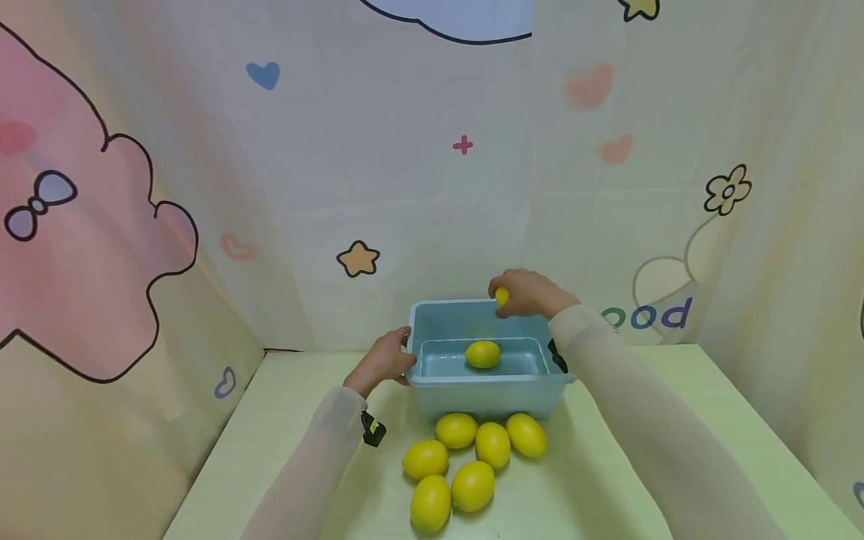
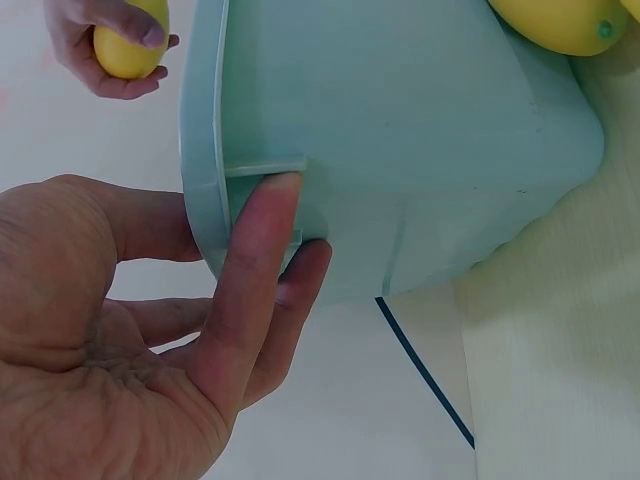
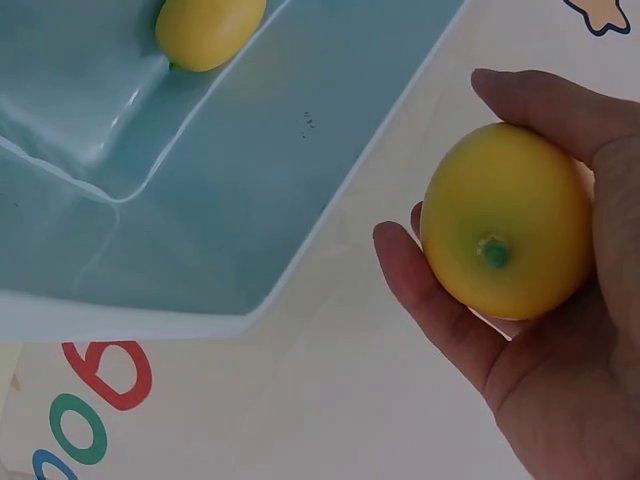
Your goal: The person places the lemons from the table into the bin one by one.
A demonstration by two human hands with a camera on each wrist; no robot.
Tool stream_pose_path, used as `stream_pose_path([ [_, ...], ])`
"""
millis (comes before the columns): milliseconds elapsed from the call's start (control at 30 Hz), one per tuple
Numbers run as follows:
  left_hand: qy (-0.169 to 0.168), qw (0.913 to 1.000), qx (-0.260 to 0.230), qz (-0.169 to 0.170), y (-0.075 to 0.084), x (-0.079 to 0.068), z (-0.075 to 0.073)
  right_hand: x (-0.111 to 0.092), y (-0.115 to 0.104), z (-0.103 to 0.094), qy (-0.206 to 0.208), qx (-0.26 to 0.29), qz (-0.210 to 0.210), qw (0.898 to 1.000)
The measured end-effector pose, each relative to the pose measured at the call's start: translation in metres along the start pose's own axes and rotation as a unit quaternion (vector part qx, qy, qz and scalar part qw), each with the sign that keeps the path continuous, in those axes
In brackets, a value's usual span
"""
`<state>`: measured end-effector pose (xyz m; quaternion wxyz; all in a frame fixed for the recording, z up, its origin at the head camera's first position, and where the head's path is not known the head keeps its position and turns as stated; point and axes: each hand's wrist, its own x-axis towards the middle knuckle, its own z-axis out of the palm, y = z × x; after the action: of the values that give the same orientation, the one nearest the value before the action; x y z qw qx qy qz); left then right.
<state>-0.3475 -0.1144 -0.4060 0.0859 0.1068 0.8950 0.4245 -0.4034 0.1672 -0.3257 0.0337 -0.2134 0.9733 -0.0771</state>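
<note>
A light blue plastic bin (image 1: 489, 399) stands on the table with one yellow lemon (image 1: 482, 354) lying on its floor. My left hand (image 1: 382, 360) grips the bin's left rim, thumb on one side and fingers curled beneath the lip, as the left wrist view shows. Over the bin's back edge, toward the right, my right hand (image 1: 529, 294) holds another lemon (image 3: 508, 215) between thumb and fingers, its green stem end facing the wrist camera. In front of the bin lie several more lemons (image 1: 473, 486) in a loose cluster.
The pale green tabletop (image 1: 290, 420) reaches back to a printed curtain (image 1: 418, 187) close behind the bin. More curtain hangs along both sides. A black wrist device (image 1: 373, 429) sits at the left cuff.
</note>
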Motion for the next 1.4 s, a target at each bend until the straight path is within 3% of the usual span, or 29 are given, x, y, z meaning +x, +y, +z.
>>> stream_pose_path([
  [333,-0.002,1.0,-0.001,0.0,-0.002,0.001,0.0,-0.001,-0.001,0.001,-0.051,0.048,0.038,0.997],
  [800,-0.005,1.0,0.0,0.001,-0.003,0.0,0.002,-0.004,0.006,0.008,-0.066,0.037,0.039,0.996],
  [1133,-0.003,0.9999,-0.001,-0.017,-0.006,0.004,0.002,-0.012,0.009,0.005,-0.054,0.026,0.031,0.998],
  [1400,-0.007,0.9998,-0.002,-0.017,-0.004,0.004,0.001,-0.019,0.005,-0.002,-0.03,0.009,0.0,1.0],
])
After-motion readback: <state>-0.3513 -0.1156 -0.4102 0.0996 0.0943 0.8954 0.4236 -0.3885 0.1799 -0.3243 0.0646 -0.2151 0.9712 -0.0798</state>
